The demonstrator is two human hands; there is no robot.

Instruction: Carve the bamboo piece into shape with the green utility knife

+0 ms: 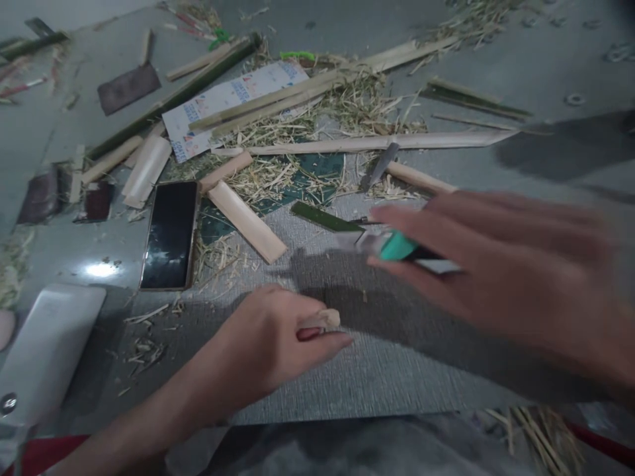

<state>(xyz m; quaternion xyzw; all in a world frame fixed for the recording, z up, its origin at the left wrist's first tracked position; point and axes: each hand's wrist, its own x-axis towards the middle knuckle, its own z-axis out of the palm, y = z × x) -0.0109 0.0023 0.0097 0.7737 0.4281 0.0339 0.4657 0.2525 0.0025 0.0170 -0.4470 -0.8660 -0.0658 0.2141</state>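
My left hand (278,327) is closed around a small pale piece of bamboo (331,318), its end poking out between thumb and forefinger. Up and to the right, my right hand (486,258) grips a teal and black utility knife (399,246), blurred by motion, with its blade pointing left. Just beyond the blade lies a green bamboo strip (322,217) on the grey textured mat (397,370). A small knife with a wooden handle (417,175) rests behind my right hand. One pale bamboo slat (251,225) lies beyond my left hand.
A phone (169,235) lies left of the mat, and a white device (54,350) sits at the lower left. Bamboo shavings (357,102), long bamboo strips (367,142), a green pole (173,99) and sandpaper pieces (129,87) cover the back. Several metal rings (575,99) are at right.
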